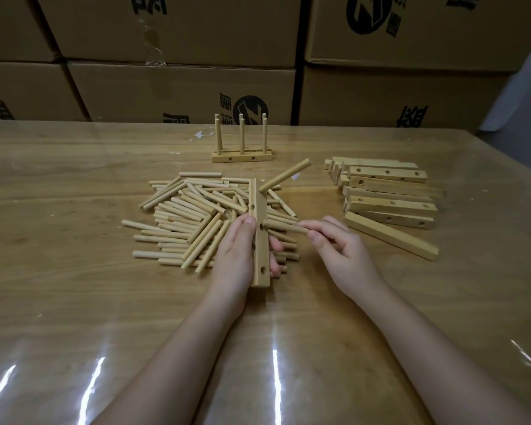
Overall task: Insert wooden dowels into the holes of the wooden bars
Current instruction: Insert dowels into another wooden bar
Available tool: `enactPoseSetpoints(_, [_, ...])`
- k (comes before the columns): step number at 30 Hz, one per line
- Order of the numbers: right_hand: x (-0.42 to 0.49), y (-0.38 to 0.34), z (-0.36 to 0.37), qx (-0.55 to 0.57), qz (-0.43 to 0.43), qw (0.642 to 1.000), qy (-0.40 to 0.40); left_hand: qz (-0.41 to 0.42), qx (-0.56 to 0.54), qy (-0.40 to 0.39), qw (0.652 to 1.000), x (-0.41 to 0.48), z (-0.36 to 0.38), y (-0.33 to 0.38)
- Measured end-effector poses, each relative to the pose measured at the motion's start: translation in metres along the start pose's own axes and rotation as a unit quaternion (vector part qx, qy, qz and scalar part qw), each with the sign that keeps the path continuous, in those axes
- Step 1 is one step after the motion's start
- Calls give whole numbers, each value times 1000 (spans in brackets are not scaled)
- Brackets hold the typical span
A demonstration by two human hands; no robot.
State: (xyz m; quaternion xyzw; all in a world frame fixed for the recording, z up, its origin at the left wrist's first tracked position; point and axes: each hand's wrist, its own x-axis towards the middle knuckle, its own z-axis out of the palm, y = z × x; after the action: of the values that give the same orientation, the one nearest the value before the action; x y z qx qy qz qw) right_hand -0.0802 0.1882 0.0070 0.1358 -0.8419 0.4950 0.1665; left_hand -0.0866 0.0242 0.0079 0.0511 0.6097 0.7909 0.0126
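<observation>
The left hand (236, 253) has its fingers (249, 223) curled round the wooden bar (259, 240), above the dowel pile (184, 216) at the middle of the desk (74, 302). It seems to steady the bar. The right hand (341, 253) pinches a dowel (285, 226), its tip at a hole of the bar. An inserted dowel (285, 174) already stands in the far hole.

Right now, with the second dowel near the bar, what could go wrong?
The right hand pinches the dowel by its far end, so its tip may meet the hole in the bar at an angle and jam.
Only the left hand holds the bar, above the loose pile of dowels; a hard push could twist it.
The left fingers curl behind the bar and might get pinched.
</observation>
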Motion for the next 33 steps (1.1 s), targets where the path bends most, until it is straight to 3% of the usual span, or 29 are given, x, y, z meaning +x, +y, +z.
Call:
enactPoseSetpoints(15, [0,-10,0,-133,-91,986,39,2,10,-12,1000,2,-4,-5])
enactPoseSetpoints(33, [-2,-22,-2,-296,-170,934,101,47,85,-6,995,0,1,-5])
